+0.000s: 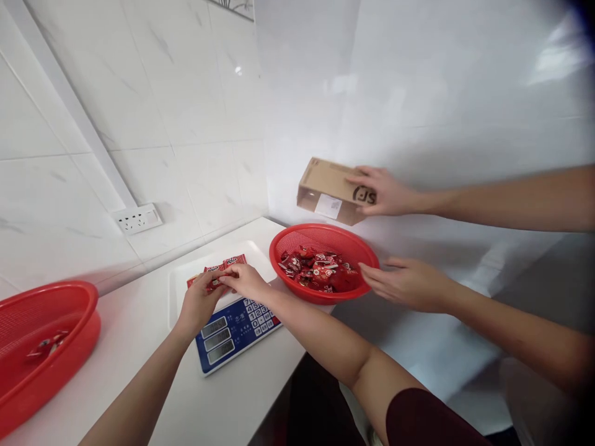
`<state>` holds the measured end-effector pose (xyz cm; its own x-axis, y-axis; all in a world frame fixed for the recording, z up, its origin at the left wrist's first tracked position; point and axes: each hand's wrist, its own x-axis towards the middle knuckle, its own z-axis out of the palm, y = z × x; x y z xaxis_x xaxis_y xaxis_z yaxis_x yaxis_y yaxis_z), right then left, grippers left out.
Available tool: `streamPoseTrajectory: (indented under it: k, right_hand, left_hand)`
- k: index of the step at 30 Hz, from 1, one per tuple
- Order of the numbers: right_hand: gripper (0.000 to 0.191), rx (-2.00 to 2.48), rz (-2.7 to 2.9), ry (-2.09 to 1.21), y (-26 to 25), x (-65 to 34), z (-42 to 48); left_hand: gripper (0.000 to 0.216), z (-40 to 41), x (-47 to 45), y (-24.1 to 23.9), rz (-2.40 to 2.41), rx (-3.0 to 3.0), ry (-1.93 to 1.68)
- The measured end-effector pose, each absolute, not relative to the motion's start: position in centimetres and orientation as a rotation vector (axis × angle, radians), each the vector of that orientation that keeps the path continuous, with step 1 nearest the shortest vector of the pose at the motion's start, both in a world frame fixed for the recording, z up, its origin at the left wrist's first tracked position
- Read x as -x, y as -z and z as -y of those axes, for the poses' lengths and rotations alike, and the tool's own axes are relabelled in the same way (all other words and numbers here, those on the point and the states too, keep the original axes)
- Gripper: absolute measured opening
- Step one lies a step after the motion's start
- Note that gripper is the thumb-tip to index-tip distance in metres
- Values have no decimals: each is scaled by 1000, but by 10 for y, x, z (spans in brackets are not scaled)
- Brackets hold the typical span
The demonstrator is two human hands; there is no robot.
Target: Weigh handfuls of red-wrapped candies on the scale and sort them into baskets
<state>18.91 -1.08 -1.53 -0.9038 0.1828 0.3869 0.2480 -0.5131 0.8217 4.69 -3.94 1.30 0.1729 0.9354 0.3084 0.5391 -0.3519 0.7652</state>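
Over the white pan of a blue digital scale, my left hand and my right hand meet, fingertips almost together. Both are closed on a small red printed packet, partly covered by my fingers. More red packets lie in a row on the pan, just beyond my right hand. The scale's three displays face me; their digits are too faint to read surely. Right of the scale stands a red plastic basket with many red-wrapped sweets inside.
A co-worker's hand holds an open cardboard box above the basket. Their other hand is at the basket's right rim. Another red basket with a few wrapped pieces stands at left. A wall socket is behind.
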Motion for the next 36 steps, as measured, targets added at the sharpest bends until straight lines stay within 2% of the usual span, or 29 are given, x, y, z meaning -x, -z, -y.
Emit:
streamPoseTrajectory:
  k: [1,2,5,7,9,11,15,22,24,26,30,31,33,36]
  right_hand:
    - [26,327,1172,3133,13,-190,11]
    - [23,-22,789,3470,10,-191,12]
    - [2,-495,288,3720,5,-190,15]
    - [7,-1034,-512,3821,4,-190,19]
    - [13,-1585,-1644,3504,3,-191,23]
    - [23,-1736,-2227,3154,2,-193,25]
    - [32,-1720,-2323,3104,4,-197,26]
    - [31,-1886,-2593,2810,11,-196,27]
    - [28,-2010,-2747,2561,5,-203,30]
    - [24,-2201,-2960,2084,-6,-219,38]
    - [20,-2511,-3224,624,-33,-272,56]
    - [21,-2546,-3185,370,-38,-286,60]
    - [21,-2622,-3038,102,-44,-314,64]
    - [22,-2768,-2772,-59,-42,-350,64]
  left_hand:
    - [27,41,-48,-14,-1365,-1912,-1065]
    - [32,42,-49,-15,-1317,-1811,-1076]
    - [43,45,-51,-20,-1097,-1402,-1100]
    - [41,46,-51,-23,-998,-1254,-1092]
    - [39,45,-50,-25,-959,-1223,-1086]
    - [37,43,-49,-26,-926,-1194,-1089]
    - [33,40,-48,-23,-892,-1159,-1092]
    - [28,40,-47,-14,-960,-1264,-1078]
    - [29,41,-46,-12,-1029,-1337,-1103]
    - [28,43,-40,-12,-1126,-1413,-1147]
    - [21,52,-15,-13,-1315,-1541,-1204]
    - [20,55,-7,-14,-1356,-1562,-1212]
    - [21,59,10,-16,-1429,-1593,-1227]
    - [26,63,30,-21,-1492,-1616,-1255]
